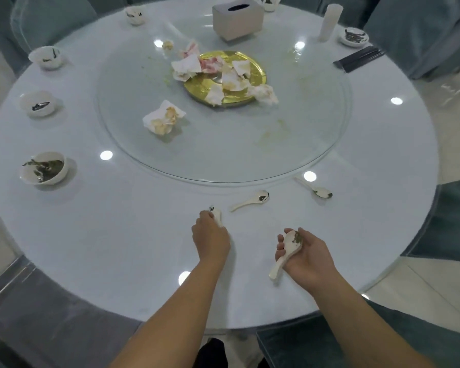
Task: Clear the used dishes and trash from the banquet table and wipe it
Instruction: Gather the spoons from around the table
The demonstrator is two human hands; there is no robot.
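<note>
My right hand [306, 257] holds a dirty white soup spoon [288, 249] over the near part of the round white table [117, 248]. My left hand [210, 239] grips another white spoon [216, 215] that lies on the table. Two more used spoons [250, 200] [315, 188] lie just beyond my hands. Crumpled, stained napkins [164, 120] [234, 78] lie on the glass turntable [290, 144] and over a gold plate [258, 75] at its centre. Several dirty white bowls [44, 168] [37, 103] [47, 57] ring the left and far rim.
A tissue box [237, 19] and a white cylinder [329, 21] stand at the far side. A small dirty dish [353, 36] and dark chopsticks [359, 59] sit at the far right. Upholstered chairs [422, 30] surround the table. Food smears mark the turntable.
</note>
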